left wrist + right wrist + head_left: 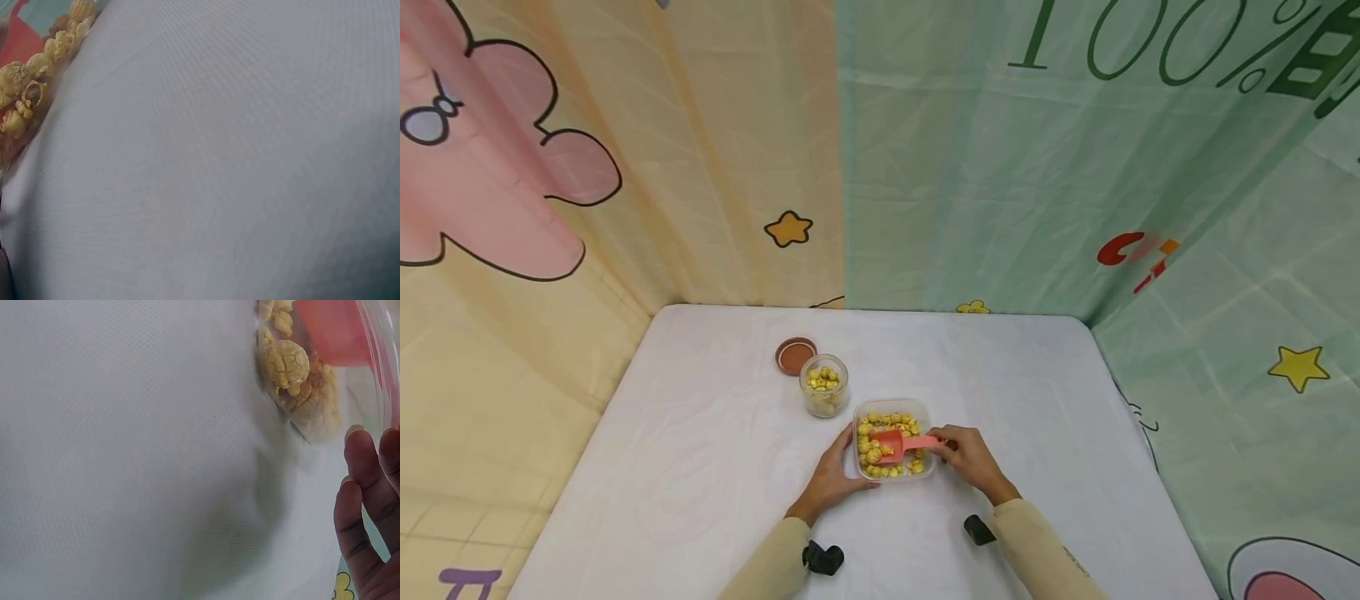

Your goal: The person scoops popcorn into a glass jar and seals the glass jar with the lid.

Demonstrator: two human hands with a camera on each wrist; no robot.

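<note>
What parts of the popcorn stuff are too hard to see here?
- Scoop handle: head view, hidden inside the right hand.
- Left hand: left wrist view leaves it out, showing mostly the table.
- Jar: head view, too small to tell how full.
- Tub: right wrist view, cut off by the edge.

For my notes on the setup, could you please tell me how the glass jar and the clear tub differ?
The glass jar is round and upright, while the clear tub is squarish and shallow. The jar stands untouched beside its brown lid; the tub is steadied by the left hand, and the right hand holds a red scoop in it. Both are see-through and hold yellow popcorn.
</note>
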